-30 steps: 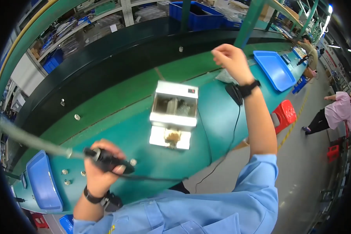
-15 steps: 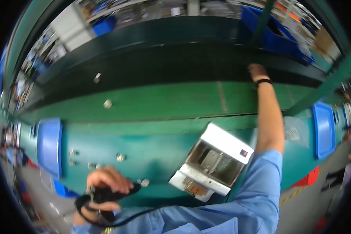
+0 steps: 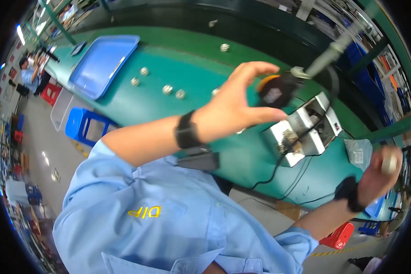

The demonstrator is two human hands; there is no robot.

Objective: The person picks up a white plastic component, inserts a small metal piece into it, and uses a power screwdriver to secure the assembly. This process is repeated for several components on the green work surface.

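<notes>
My left hand (image 3: 235, 98) is raised over the table, thumb and fingers apart in a wide curve around a blurred black device (image 3: 278, 89) with an orange band. I see no finger clearly pressed on it. A grey-green rod (image 3: 338, 45) and a black cord run from the device. At the right, my right hand (image 3: 382, 171) is closed on a small pale cylindrical piece (image 3: 389, 164), blurred by motion. Between the hands stands a white metal box (image 3: 313, 144) with open compartments. Several small silvery parts, one a round fitting (image 3: 167, 89), lie scattered on the green table (image 3: 187, 68).
A blue tray (image 3: 106, 64) lies at the table's left end. Beyond the table runs a dark channel (image 3: 255, 29). A clear plastic bag (image 3: 358, 153) is beside my right hand. A blue stool (image 3: 86, 125) and a red stool (image 3: 338, 236) stand on the floor. Another person (image 3: 29, 75) sits far left.
The view has turned and tilted. My right hand has come back from the far channel and now has the pale piece. My left hand has risen from the table's near edge toward the box.
</notes>
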